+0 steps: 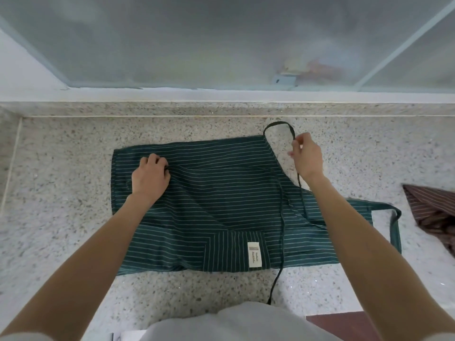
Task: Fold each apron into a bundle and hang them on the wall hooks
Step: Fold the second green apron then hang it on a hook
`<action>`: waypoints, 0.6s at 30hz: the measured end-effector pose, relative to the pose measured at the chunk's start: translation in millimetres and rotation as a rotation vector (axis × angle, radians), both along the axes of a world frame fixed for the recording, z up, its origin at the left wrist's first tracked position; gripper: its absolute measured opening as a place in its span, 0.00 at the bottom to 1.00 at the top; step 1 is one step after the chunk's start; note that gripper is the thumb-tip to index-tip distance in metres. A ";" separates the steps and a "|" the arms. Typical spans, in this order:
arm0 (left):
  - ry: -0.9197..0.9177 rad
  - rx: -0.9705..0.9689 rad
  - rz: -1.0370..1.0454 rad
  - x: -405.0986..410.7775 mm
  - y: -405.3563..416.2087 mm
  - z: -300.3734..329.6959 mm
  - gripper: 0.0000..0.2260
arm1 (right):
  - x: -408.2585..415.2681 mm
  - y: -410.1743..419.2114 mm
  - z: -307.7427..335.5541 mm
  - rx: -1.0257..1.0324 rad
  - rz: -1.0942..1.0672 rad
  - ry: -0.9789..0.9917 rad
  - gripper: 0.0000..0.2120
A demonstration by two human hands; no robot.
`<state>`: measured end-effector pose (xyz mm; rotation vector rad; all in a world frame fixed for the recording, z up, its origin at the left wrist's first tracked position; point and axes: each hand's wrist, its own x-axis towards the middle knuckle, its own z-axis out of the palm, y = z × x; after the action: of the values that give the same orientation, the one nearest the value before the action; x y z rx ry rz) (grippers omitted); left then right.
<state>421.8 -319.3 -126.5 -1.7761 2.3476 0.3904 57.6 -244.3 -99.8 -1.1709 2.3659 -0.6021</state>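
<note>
A dark green apron point(221, 193) with thin white stripes lies folded flat on the speckled stone counter point(73, 143). It has a pocket with a white label point(254, 257) near its front edge. My left hand point(150, 177) rests on the apron's far left part, fingers curled and pinching a crease of fabric. My right hand point(307, 156) is at the far right corner, pinching the thin dark neck strap point(278, 124), which loops toward the back wall. One tie string point(282, 230) runs across the apron and off the counter's front edge. No wall hooks are in view.
A brown striped apron point(433, 212) lies crumpled at the right edge of the counter. A wide green waist strap point(394, 227) loops out to the right. A frosted window point(221, 45) with a raised ledge stands behind the counter.
</note>
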 end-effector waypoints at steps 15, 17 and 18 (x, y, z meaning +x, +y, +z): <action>0.034 -0.055 0.030 -3.2 -3.0 1.4 0.10 | 52.5 14.2 -25.4 0.351 0.482 0.289 0.21; 0.044 -0.054 0.030 -1.4 -4.8 1.9 0.10 | 50.9 12.0 -25.5 0.316 0.465 0.219 0.13; 0.056 -0.054 0.032 0.0 -5.8 3.2 0.10 | 49.4 9.6 -22.4 0.259 0.477 0.159 0.09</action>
<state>421.8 -325.0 -123.3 -1.8518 2.3924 0.3894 107.0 -234.7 -122.3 -1.6271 2.0875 -0.0425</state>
